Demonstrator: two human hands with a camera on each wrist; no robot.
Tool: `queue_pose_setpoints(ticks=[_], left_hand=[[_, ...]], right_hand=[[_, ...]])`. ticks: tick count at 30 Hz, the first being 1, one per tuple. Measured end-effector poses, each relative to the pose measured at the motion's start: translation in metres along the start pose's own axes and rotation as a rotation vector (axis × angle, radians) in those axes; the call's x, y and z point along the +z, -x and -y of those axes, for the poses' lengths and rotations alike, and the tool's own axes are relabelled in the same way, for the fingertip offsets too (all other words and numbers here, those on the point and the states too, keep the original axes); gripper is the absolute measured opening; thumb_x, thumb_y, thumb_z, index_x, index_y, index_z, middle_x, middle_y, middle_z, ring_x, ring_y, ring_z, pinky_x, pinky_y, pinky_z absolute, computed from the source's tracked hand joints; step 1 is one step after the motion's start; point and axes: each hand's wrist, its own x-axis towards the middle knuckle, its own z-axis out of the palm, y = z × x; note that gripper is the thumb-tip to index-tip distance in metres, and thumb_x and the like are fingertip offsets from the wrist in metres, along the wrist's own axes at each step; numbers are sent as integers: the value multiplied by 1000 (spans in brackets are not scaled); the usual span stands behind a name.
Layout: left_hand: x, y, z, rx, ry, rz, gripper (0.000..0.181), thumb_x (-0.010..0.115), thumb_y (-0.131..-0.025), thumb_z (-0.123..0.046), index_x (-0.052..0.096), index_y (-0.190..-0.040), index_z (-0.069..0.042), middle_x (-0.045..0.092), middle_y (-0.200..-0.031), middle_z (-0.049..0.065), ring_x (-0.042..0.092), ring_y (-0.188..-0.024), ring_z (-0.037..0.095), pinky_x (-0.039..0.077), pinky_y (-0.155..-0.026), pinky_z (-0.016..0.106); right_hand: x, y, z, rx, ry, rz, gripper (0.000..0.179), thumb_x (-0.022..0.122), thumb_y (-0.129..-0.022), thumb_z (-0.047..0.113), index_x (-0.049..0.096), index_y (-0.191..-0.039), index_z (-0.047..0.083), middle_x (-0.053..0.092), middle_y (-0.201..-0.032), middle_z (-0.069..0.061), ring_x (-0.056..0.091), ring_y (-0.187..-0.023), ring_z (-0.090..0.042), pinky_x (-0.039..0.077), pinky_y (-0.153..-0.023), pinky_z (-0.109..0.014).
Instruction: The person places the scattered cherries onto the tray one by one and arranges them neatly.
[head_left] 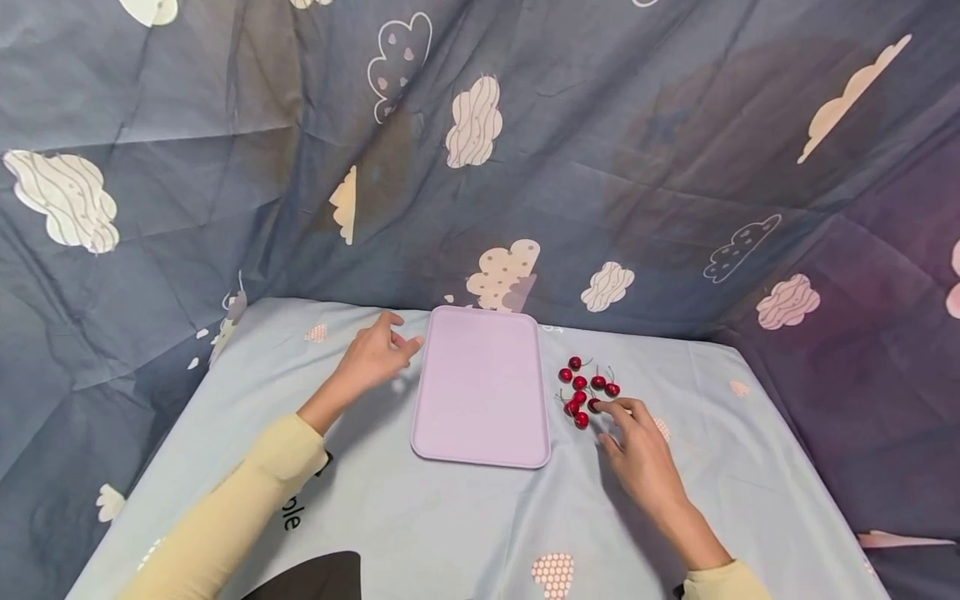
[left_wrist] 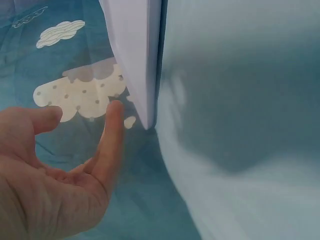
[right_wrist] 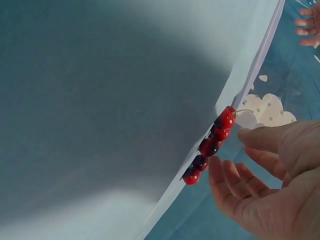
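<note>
A pale purple rectangular tray [head_left: 483,387] lies in the middle of the table, seen edge-on in the left wrist view. Just off its left edge hovers my left hand [head_left: 375,356], thumb and fingers spread apart, holding nothing. Several red cherries [head_left: 580,382] with thin stems lie in a loose cluster to the right of the tray. My right hand [head_left: 645,454] is at the near right side of the cluster, thumb apart from the fingers. Its fingertips reach a dark cherry [head_left: 593,406]; whether they touch it I cannot tell. In the right wrist view the cherries [right_wrist: 209,146] line up beyond the fingertips.
A light blue cloth [head_left: 450,533] with printed shapes and letters covers the table. Dark blue fabric [head_left: 570,167] with cloud prints hangs behind and at both sides. At the bottom edge, a dark rounded shape [head_left: 311,579] shows on the left.
</note>
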Motion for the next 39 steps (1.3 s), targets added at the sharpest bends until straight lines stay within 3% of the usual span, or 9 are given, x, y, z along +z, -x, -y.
queue_pose_setpoints(ticks=[4, 8, 11, 15, 21, 27, 30, 32, 39], left_hand=[[5, -7, -4, -53, 74, 25, 68, 63, -103, -44, 39, -153, -4, 76, -118, 13, 78, -72, 23, 60, -77, 36], [8, -13, -5, -92, 124, 32, 73, 66, -104, -37, 30, -157, -2, 74, -121, 18, 80, -78, 29, 63, -68, 34], [10, -23, -5, -98, 120, 30, 71, 66, -104, -31, 29, -156, 0, 76, -113, 19, 79, -70, 25, 64, -66, 35], [16, -41, -3, -146, 116, 44, 68, 66, -104, -29, 30, -154, 1, 78, -103, 21, 75, -60, 19, 63, -62, 33], [25, -61, 0, -206, 201, 79, 66, 66, -103, -24, 30, -151, 3, 70, -117, 29, 69, -56, 11, 64, -61, 34], [31, -71, 6, -163, 141, 61, 53, 69, -101, -17, 41, -139, 7, 72, -93, 24, 63, -49, 8, 61, -58, 28], [33, -75, 6, -152, 188, 61, 46, 69, -99, -10, 45, -133, 9, 75, -81, 23, 64, -48, 10, 63, -58, 32], [34, -77, 5, -155, 208, 63, 37, 69, -97, -5, 50, -125, 9, 74, -74, 21, 65, -48, 12, 64, -58, 33], [41, -84, 1, -159, 117, 43, 3, 67, -93, 0, 65, -91, 2, 62, -64, 6, 67, -49, 12, 60, -56, 25]], right_hand=[[3, -4, 3, -22, 0, 10, 47, 79, -86, -5, 70, -130, 9, 61, -131, -15, 69, -96, -34, 56, -80, -51], [8, -8, 7, -53, 5, 12, 45, 80, -85, -5, 71, -128, 7, 62, -131, -15, 67, -108, -36, 57, -86, -54], [12, -9, 9, -101, 24, -16, 45, 82, -83, -7, 72, -125, 7, 64, -128, -15, 64, -116, -38, 57, -89, -54], [13, -8, 9, -196, 94, -59, 39, 80, -80, -13, 76, -113, 7, 68, -119, -12, 65, -107, -35, 58, -80, -49], [16, -4, 8, -268, 177, -62, 31, 78, -80, -14, 77, -99, 10, 71, -112, -8, 66, -101, -29, 60, -74, -44], [21, -3, 10, -259, 189, -14, 33, 79, -80, -13, 78, -102, 11, 72, -110, -7, 67, -100, -28, 61, -78, -43], [21, -6, 11, -249, 192, -13, 33, 80, -80, -13, 78, -103, 11, 73, -109, -7, 67, -100, -28, 61, -79, -44], [20, -9, 10, -248, 195, -14, 33, 81, -80, -12, 78, -103, 11, 73, -107, -7, 67, -98, -28, 61, -79, -44], [19, -16, 8, -250, 190, 0, 31, 85, -79, -9, 78, -102, 10, 75, -103, -5, 71, -94, -25, 61, -77, -43]])
